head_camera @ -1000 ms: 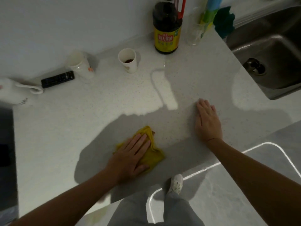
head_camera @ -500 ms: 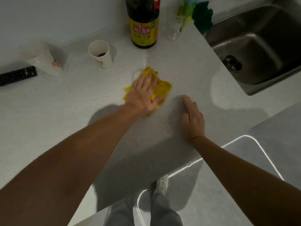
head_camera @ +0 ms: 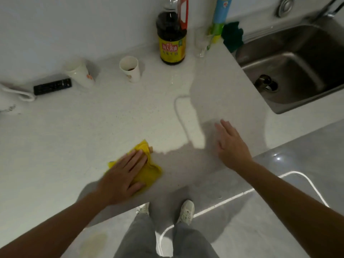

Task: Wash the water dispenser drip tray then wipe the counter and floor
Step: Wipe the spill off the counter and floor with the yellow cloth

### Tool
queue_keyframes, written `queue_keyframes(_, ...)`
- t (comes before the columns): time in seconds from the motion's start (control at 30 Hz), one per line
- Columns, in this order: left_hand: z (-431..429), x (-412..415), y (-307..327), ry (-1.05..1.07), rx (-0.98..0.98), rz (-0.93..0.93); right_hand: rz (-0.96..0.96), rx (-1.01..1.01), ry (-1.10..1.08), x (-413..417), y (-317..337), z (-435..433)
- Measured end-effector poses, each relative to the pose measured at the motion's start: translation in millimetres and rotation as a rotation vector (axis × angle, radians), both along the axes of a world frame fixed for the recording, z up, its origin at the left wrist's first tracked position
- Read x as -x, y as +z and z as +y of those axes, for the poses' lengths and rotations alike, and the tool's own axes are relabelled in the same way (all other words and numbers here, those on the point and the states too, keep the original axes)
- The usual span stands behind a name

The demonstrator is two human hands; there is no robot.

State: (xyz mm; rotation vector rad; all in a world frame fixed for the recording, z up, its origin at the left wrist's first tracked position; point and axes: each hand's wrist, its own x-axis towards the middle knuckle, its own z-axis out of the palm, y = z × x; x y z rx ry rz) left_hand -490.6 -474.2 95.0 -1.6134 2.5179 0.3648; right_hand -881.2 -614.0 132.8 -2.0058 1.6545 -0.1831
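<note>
Right, wiping step. Left hand (head_camera: 122,175) lies flat on the crumpled yellow cloth (head_camera: 149,173), palm pressing it onto the pale speckled stone surface (head_camera: 93,127) near the front edge; fingers extended, not clenched. Right hand (head_camera: 232,146) is released, spread over the surface, holding nothing; can't tell if it touches. Cloth looks soft, light, limp, probably damp, so it'll bunch rather than slide stiffly. Best grip: flat palm over the middle, fingers pinning the leading fold. White paper cup (head_camera: 130,68) and dark soy sauce bottle (head_camera: 172,40) stand well apart. Drip tray not visible.
</note>
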Motion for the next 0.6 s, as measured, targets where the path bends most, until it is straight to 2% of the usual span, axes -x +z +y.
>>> queue_keyframes(0.17,-83.0,47.8,3.8,0.429,0.027,-0.015,-0.059,0.065,-0.023,15.9,-10.3,34.0)
queue_keyframes(0.27,-155.5,107.8,1.6,0.523,-0.005,0.006,-0.108,0.058,-0.172,29.7,-20.4,40.8)
queue_keyframes(0.4,-203.0,187.6,-3.5,0.291,-0.011,-0.012,-0.173,0.122,-0.369,52.3,-32.8,41.9)
queue_keyframes(0.53,-153.1,236.6,-3.4,-0.111,0.086,0.041,-0.138,0.393,-0.459,54.8,-40.2,53.9)
queue_keyframes(0.6,-114.1,236.5,-0.7,-0.205,0.111,0.178,-0.171,0.38,-0.468,47.8,-43.3,66.6)
